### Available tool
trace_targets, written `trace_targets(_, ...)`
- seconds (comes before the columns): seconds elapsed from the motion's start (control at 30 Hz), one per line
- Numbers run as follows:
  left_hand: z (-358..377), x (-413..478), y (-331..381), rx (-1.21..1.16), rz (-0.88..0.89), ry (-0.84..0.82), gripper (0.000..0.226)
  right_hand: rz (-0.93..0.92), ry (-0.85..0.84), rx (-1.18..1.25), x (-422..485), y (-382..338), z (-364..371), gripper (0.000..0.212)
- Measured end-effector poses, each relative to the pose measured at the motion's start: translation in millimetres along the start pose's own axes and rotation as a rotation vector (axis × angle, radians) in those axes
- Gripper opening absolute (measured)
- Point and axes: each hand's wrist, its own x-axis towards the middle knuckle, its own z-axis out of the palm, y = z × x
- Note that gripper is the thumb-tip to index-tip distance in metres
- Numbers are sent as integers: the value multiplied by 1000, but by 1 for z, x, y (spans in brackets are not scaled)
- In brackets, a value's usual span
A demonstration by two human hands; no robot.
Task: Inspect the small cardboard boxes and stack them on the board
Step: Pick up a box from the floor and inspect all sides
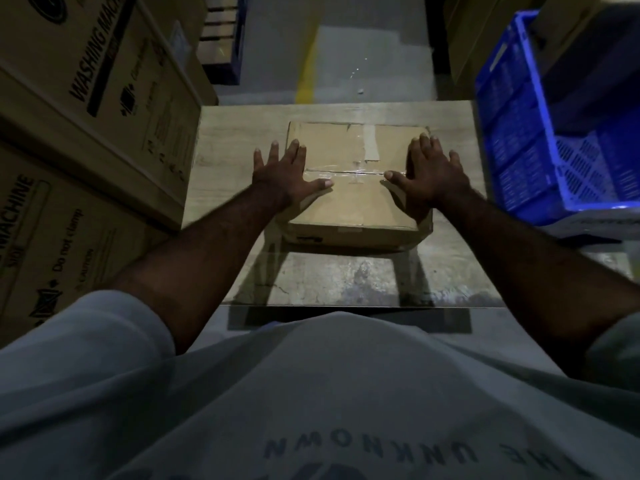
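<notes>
Settling box: my left grip (284,174) and right grip (429,176) lie flat, fingers apart, on the cardboard box (353,199) upon the board (346,282).
Next: I judge, let go and fetch another.

Worn on the head, tilted forward and steeply down, close above the board (221,174), near edge by the shirt (311,393)

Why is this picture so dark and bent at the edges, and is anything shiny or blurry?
Head view: light is dim, brightest on the cardboard box and board; the box throws dark shadows toward the person; faint glare on its clear tape; the blue crate at right is blurred; the wide lens bows the big cartons at left.
</notes>
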Motion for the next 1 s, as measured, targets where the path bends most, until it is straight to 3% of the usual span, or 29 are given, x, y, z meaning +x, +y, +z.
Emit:
trace_targets(0.43,-8,12,8,-87,-30,-45,129,-1,41,6,8,-2,14,107)
trace_targets(0.67,-6,17,-1,-210,-36,-78,118,13,19,52,9,-3,15,101)
trace_targets(0.9,23,-2,-10,-740,-183,77,96,265,134,741,1,-4,25,95)
trace_targets(1.0,18,-2,-5,-964,-209,93,86,385,74,931,2,-2,20,73)
